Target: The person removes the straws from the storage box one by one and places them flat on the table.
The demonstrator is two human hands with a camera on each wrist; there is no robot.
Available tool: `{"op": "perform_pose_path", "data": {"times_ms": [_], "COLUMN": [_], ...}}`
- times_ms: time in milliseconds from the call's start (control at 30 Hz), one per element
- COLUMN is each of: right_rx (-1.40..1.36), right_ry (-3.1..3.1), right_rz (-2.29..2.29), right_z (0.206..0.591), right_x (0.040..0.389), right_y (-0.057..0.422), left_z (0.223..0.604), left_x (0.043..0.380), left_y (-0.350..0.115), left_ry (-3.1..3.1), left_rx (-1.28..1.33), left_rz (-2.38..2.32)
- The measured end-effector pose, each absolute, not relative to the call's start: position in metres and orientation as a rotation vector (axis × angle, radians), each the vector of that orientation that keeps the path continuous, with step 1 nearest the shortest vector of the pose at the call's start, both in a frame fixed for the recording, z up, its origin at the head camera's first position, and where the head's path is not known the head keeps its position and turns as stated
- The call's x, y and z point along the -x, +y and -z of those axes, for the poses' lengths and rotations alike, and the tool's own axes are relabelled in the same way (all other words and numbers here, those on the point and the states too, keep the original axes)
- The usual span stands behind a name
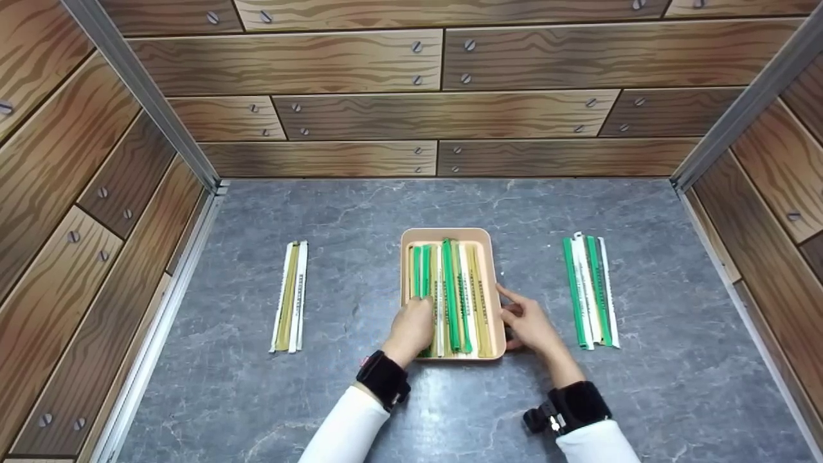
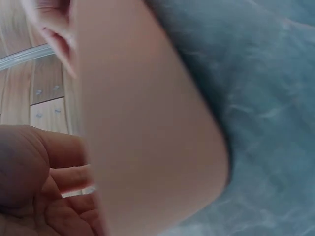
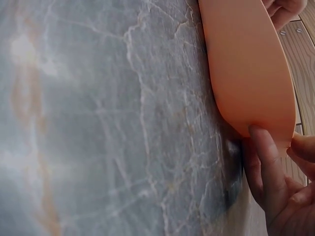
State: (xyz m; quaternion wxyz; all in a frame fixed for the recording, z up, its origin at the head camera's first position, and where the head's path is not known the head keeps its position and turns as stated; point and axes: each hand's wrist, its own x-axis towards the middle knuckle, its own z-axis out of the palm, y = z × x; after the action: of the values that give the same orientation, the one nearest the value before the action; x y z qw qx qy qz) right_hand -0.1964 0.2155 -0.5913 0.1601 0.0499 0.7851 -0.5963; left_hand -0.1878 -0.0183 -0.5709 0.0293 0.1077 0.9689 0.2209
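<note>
A peach-coloured tray (image 1: 409, 233) stands in the middle of the table, filled with long, thin wrapped sticks (image 1: 472, 283) in green, white and tan, printed with small lettering. Over the tray's left side my left hand (image 1: 411, 325) reaches in, fingers bent down onto the sticks. Its fingertips are hidden, and I cannot tell whether they pinch a stick. The left wrist view has the tray wall (image 2: 147, 123) covering those fingers. My right hand (image 1: 530, 325) touches the tray's right side from outside; in the right wrist view a fingertip (image 3: 261, 135) lies against the wall.
To the left lies a small group of white and tan wrapped sticks (image 1: 289, 296). Another group, green and white with a little tan, lies to the right (image 1: 586, 292). Wood-patterned walls (image 1: 360, 116) enclose the grey marbled table (image 1: 347, 212) at the back and sides.
</note>
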Motion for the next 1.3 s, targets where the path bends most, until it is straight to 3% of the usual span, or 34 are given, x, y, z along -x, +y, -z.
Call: {"op": "perform_pose_path", "data": {"times_ms": [367, 833, 1300], "right_rx": [-0.142, -0.152, -0.154], "right_ry": [2.241, 2.226, 2.238], "right_rz": [1.713, 1.737, 1.703], "right_z": [0.591, 0.593, 0.592], "right_x": [0.195, 0.196, 0.196], "right_y": [0.216, 0.215, 0.216], "left_z": [0.581, 0.558, 0.535], "left_x": [0.186, 0.183, 0.168], "left_y": [-0.016, -0.026, -0.097], "left_ry": [3.021, 2.896, 3.052], "left_rx": [-0.319, -0.197, 0.034], "left_rz": [-0.680, -0.948, -1.190]}}
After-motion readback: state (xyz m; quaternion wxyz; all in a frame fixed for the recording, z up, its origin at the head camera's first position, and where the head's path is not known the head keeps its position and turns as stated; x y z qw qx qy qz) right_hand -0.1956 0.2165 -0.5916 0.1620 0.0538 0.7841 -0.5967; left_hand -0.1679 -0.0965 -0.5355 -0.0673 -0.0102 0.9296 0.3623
